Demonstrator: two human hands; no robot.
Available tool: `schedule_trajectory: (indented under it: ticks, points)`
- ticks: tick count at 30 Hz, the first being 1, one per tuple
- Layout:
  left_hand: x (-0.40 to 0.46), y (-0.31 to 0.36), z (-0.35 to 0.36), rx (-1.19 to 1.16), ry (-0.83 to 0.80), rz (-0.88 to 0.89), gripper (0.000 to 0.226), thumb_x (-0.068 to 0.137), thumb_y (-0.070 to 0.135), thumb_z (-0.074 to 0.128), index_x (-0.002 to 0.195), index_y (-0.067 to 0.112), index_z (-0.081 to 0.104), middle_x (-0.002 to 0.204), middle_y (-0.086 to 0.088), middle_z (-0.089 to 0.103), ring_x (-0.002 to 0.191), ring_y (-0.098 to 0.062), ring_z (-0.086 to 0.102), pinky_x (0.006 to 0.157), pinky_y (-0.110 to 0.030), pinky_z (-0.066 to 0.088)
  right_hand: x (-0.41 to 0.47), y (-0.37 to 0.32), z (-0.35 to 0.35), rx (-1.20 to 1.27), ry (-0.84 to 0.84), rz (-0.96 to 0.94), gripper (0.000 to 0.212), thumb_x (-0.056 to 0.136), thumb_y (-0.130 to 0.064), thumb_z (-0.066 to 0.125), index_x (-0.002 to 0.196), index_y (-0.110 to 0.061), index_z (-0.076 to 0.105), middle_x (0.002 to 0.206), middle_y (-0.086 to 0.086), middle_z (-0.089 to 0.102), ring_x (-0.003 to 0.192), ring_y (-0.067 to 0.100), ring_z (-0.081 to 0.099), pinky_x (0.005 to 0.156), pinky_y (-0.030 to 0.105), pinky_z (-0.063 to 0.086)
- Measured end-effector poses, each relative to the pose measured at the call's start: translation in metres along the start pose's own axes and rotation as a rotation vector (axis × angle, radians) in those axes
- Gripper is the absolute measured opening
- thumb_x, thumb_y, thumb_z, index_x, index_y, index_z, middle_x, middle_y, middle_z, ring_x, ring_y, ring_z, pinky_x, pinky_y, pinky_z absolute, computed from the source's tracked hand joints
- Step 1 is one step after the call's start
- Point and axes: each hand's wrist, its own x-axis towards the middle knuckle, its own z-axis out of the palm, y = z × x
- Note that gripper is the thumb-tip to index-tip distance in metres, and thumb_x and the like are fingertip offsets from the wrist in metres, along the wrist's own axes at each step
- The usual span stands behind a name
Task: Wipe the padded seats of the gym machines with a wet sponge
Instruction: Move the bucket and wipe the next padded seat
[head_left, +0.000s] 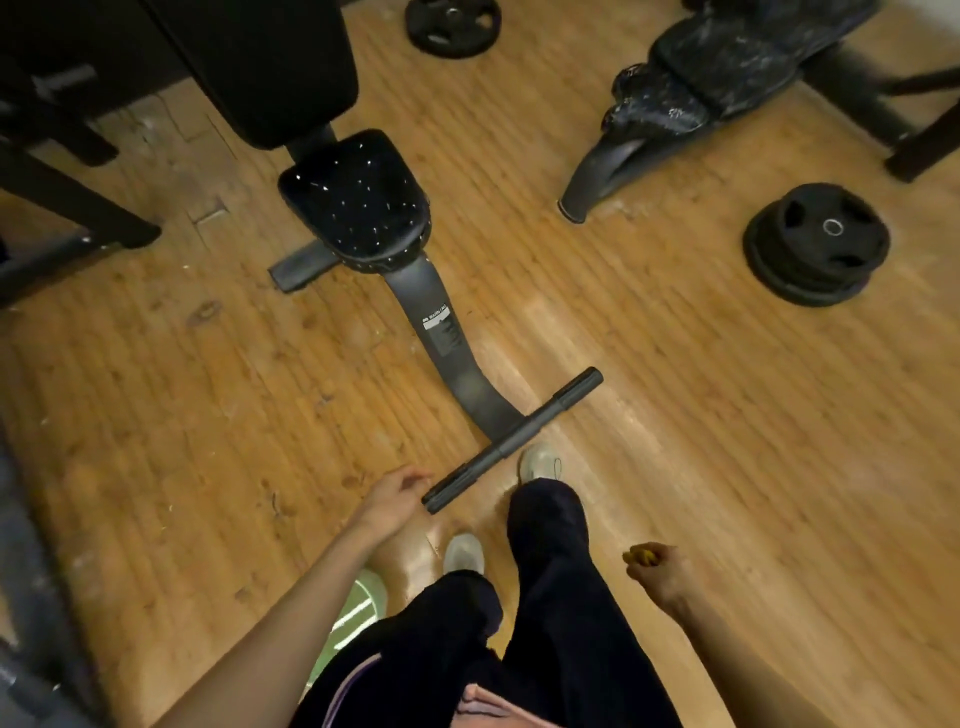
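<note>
Wooden floor (675, 415), weight plates (815, 244) right, bench foot bar (511, 440) before shoes (540, 462)

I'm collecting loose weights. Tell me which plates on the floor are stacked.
The weight plates on the right, beside the worn bench, sit piled up. The plate at the top lies alone, flat on the wooden floor.

Gym: bench (358, 202), weight plates (815, 244), wooden floor (675, 389).
</note>
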Motion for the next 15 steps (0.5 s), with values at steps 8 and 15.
schedule_trajectory:
  ticks: [8, 15]
  points:
    - [0.04, 0.059, -0.025, -0.11, 0.171, -0.118, 0.022, 0.101, 0.023, 0.05, 0.118, 0.023, 0.063, 0.129, 0.0, 0.06, 0.122, -0.016, 0.051, 0.104, -0.023, 0.033, 0.086, -0.131, -0.064, -0.092, -0.088, -0.194, 0.013, 0.082, -0.003, 0.067, 0.091, -0.012, 0.072, 0.095, 0.009, 0.07, 0.089, 0.024, 0.063, 0.082, 0.033, 0.05]
    - [0.042, 0.058, -0.049, -0.294, 0.366, -0.262, 0.024, 0.1, 0.009, 0.052, 0.119, 0.005, 0.064, 0.123, -0.007, 0.061, 0.124, -0.017, 0.05, 0.103, -0.005, 0.022, 0.1, -0.278, -0.076, -0.214, -0.174, -0.55, 0.015, 0.087, -0.006, 0.062, 0.098, -0.011, 0.071, 0.088, 0.001, 0.063, 0.085, 0.019, 0.058, 0.074, 0.025, 0.044]
